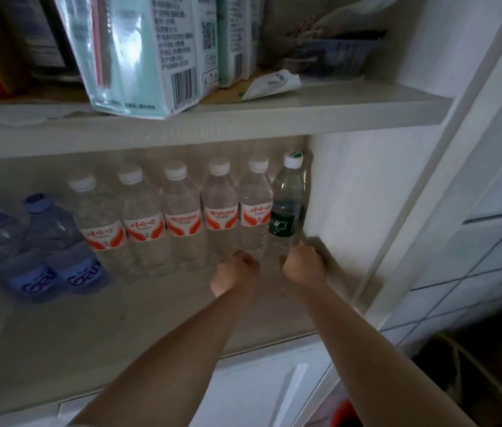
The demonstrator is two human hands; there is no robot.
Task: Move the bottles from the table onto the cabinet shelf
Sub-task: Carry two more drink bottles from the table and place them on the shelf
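Both bare arms reach into the cabinet shelf (59, 334). The left hand (237, 272) curls at the base of a red-labelled bottle (254, 208); the right hand (303, 265) seems closed round the green-labelled bottle (286, 204), though the grip is blurred. Behind, more bottles stand in a row.

We see eight bottles upright in a row at the back of the cabinet shelf (151, 312): two blue-tinted bottles (32, 241) with blue caps at the left; five clear red-labelled bottles (182, 217) with white caps side by side; one green-labelled bottle (286, 204), white-capped, against the right wall.
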